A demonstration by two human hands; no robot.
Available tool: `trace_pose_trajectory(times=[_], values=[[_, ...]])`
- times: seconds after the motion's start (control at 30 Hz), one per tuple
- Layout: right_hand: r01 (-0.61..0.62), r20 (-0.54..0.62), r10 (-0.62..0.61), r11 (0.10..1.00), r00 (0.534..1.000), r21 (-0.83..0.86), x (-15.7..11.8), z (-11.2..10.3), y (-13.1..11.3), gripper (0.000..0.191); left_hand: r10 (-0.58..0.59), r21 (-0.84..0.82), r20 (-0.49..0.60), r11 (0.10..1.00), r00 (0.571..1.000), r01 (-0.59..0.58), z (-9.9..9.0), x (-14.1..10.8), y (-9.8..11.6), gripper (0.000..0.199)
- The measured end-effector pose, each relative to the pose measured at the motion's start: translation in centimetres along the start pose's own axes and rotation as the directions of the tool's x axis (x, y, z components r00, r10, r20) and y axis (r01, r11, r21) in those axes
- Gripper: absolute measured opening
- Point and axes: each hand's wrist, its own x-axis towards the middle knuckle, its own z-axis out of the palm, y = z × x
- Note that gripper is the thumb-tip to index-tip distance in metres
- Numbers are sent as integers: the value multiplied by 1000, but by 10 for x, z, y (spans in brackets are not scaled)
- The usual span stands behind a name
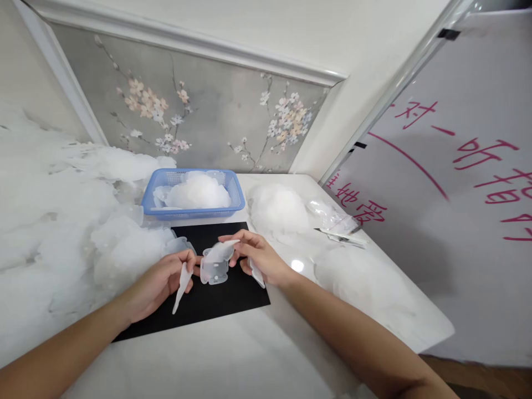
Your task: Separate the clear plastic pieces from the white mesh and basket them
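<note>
Black mat (233, 296) beneath hands (162, 278) (266, 260) with translucent pieces (214, 271)

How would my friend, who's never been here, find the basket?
Start at the flower panel on the wall. Below it, on the white table just beyond the black mat, sits the basket. Its blue sides stand out between white heaps.

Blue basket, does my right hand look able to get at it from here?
Probably yes: the basket stands just past the black mat, and nothing visible blocks the way from your right hand. That hand holds white pieces, though, so its grip may need freeing.
</note>
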Motion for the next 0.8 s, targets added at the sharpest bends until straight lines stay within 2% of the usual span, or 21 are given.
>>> trace_pose_trajectory(times=[0.1,0.27,0.5,0.63,0.8], values=[[29,21,-28,999,999,-32,-3,-1,-4,15,-20,29,0,999,1000,20,-1,0,-1,11],[44,37,-39,987,999,-152,-3,-3,-4,32,-42,44,0,998,999,42,-3,-1,-1,12],[34,-36,-39,990,999,-140,2,-3,1,47,-29,58,1,998,1000,29,-1,-1,-1,10],[43,-72,-57,982,996,-183,3,-5,2,44,-35,65,0,997,999,35,-1,0,0,11],[88,-55,-103,969,993,-231,3,-6,2,45,-45,56,-4,997,999,45,-1,0,-1,11]])
